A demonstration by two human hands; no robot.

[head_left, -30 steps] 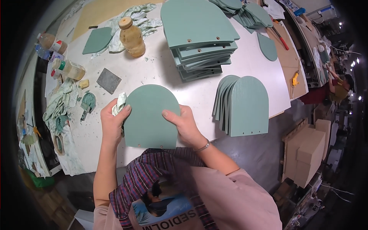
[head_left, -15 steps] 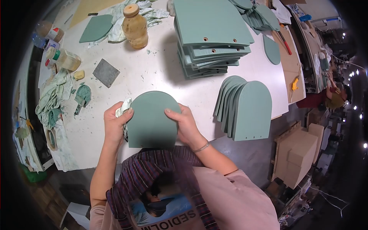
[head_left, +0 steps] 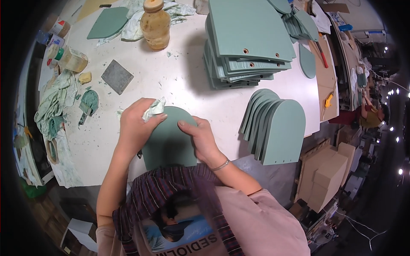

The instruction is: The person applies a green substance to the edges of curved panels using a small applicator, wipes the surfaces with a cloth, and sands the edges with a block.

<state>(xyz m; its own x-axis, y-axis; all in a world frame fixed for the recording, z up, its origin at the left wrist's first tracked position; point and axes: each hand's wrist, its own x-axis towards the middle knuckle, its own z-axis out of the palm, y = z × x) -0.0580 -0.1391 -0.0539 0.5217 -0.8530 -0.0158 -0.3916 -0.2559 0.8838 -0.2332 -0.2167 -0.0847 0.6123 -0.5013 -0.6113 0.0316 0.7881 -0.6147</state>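
Observation:
A green round-topped panel [head_left: 171, 143] is held upright close to my body, near the table's front edge. My right hand [head_left: 201, 138] grips its right edge, thumb on the front face. Wrapped round a crumpled whitish rag [head_left: 154, 110], my left hand [head_left: 139, 121] is at the panel's upper left edge, thumb pointing across the face. The rag sticks out between thumb and fingers. To the right leans a row of similar round-topped green panels [head_left: 284, 132]. Behind them rises a stack of larger green boards [head_left: 252, 32] with small holes along one edge.
On the white table [head_left: 179, 85] stand a jar of cloudy liquid [head_left: 155, 27] and a tipped jar with a green lid [head_left: 72, 59]. A grey square pad [head_left: 117, 77], a putty-covered spatula [head_left: 87, 106] and stained rags [head_left: 55, 98] lie left. Cardboard boxes [head_left: 329, 177] stand right; a person [head_left: 370, 112] is farther off.
My left hand has moved up and right with the rag, from the panel's left side to its upper left edge. The panel has shifted slightly down; the whole view has shifted a little.

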